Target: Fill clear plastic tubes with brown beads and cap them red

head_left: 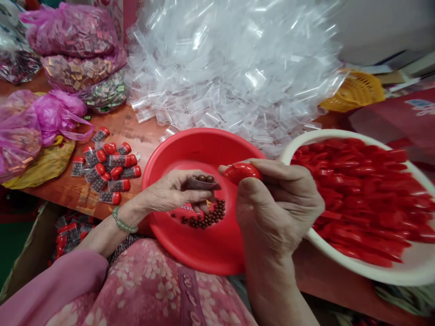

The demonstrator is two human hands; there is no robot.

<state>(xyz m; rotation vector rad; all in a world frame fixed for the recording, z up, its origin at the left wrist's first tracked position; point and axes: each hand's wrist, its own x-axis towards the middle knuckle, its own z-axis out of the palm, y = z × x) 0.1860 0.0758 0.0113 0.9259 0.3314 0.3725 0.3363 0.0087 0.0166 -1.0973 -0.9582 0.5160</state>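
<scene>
My left hand [175,190] is closed around a small clear plastic container [204,184] with brown balls showing at its top. In my right hand [282,199], a shiny red plastic cap [245,173] is pinched between thumb and fingers. The cap is just right of the container, and a small gap seems to separate them. Both hands are over a red basin [210,147]. Loose brown balls [204,221] lie on the basin's bottom, below my left hand, which partly hides a printed label there.
Filled red-capped containers [108,170] lie left on the table; more sit in a box [70,233] below. Clear empty containers [220,81] are heaped behind. A white basin [360,274] of red caps stands right, near a yellow basket [360,90]. Pink bags [71,29] stand back left.
</scene>
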